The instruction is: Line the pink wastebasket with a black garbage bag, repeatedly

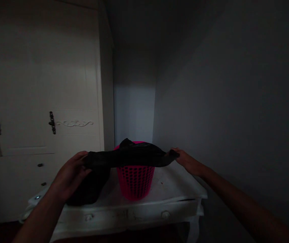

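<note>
A black cloth [134, 155] is stretched flat between my two hands, in front of and across the top of a pink plastic basket [135, 184] with rows of holes. My left hand [71, 173] grips the cloth's left end, fingers closed on it. At the right end, my right hand [181, 156] pinches the cloth between thumb and fingers. Part of the basket's rim is hidden behind the cloth. Below and beside my left hand lies a dark heap [90, 189], too dim to make out. What kind of cloth item I hold cannot be told.
The basket stands on a white table [173, 184] with drawers and small knobs. A large white wardrobe [73, 84] with dark handles rises at the left. A grey wall [222, 101] runs along the right. The room is dim.
</note>
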`<state>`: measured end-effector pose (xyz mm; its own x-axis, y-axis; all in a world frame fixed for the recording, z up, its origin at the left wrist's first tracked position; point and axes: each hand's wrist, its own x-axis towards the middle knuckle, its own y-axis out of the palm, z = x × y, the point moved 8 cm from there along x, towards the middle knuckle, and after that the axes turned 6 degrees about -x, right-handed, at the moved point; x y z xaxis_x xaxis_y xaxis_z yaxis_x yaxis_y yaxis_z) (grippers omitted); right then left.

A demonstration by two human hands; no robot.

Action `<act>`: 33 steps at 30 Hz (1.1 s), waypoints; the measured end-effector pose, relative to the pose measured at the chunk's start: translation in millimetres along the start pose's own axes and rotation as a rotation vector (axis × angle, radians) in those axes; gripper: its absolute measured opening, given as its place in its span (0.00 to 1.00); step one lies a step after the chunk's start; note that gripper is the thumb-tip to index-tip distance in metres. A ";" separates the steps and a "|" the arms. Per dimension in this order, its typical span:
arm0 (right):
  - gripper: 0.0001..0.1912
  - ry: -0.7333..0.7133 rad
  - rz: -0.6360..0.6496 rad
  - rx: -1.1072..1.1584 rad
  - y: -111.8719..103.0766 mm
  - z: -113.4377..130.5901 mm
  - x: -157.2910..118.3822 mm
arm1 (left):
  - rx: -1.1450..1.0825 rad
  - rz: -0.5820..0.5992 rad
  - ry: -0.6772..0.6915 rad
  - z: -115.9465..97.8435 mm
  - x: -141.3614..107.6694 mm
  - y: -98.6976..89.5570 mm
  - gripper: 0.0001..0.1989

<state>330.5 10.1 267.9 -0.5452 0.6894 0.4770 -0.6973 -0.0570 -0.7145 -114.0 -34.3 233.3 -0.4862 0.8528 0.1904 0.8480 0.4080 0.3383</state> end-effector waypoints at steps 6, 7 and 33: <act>0.34 0.024 -0.022 -0.051 17.2 -19.0 -6.6 | 0.098 0.322 -0.008 50.0 -18.8 20.7 0.19; 0.32 0.063 -0.072 -0.102 18.2 -27.0 -4.7 | 0.172 0.374 0.039 52.7 -20.0 27.3 0.20; 0.29 0.594 -0.325 0.699 119.0 -172.8 90.9 | -0.036 0.423 -0.190 123.7 87.2 108.3 0.20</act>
<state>278.4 190.8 137.8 -0.0875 0.9884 0.1242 -0.9958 -0.0835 -0.0367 -38.5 124.6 172.5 -0.0494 0.9879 0.1472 0.9541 0.0031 0.2994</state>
